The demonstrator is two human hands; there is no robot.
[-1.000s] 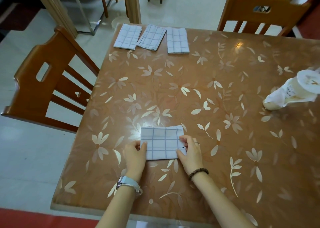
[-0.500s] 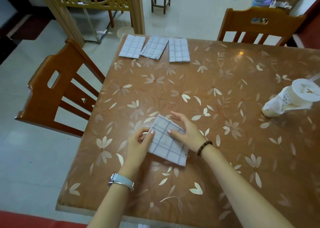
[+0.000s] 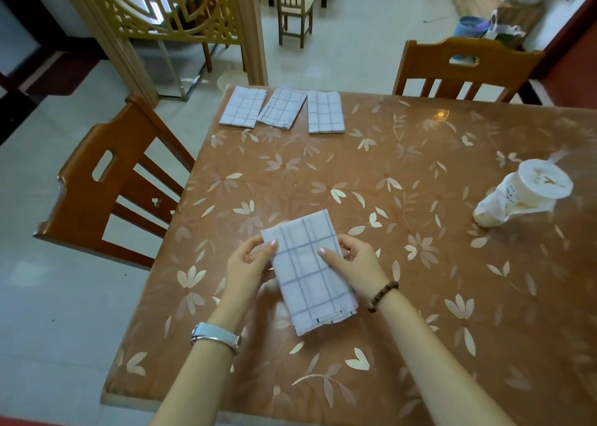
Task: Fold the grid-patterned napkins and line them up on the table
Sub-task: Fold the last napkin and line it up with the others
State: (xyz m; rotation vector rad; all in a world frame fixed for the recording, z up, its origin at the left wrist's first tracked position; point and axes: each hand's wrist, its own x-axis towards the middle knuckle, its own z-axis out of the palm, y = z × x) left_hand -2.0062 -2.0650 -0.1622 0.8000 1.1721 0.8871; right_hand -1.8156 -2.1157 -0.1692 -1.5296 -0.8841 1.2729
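- White cloth with blue-grey grid lines: a folded napkin (image 3: 310, 273) sits between both hands over the near part of the table (image 3: 420, 296). It is long and narrow, and it is skewed so its far end leans left and its near end points toward the right forearm.
- The left hand (image 3: 248, 264) grasps the napkin's left edge near the far end, with the thumb on top and the other fingers curled beneath.
- The right hand (image 3: 355, 264) pinches the right edge opposite, with the thumb across the top face and the fingers tucked under the cloth.
- The near end shows stacked layers with small dark marks at the edge. Whether it touches the table I cannot tell.
- Three more folded ones lie flat in a row along the far edge, at the far left corner: the left napkin (image 3: 242, 106), middle napkin (image 3: 282, 109) and right napkin (image 3: 324, 112).
- The outer two lie roughly straight. The middle one is skewed, its near left corner meeting the left napkin.
- A watch (image 3: 216, 335) is on the left wrist and a bead bracelet (image 3: 382, 296) on the right.
- A pale lidded cup (image 3: 523, 196) in a thin white bag stands on the table's right side, well apart from every napkin.
- The tabletop is glossy brown with pale flowers.
- One wooden chair (image 3: 106, 183) stands at the left side, and a far chair (image 3: 462, 67) is behind the table.
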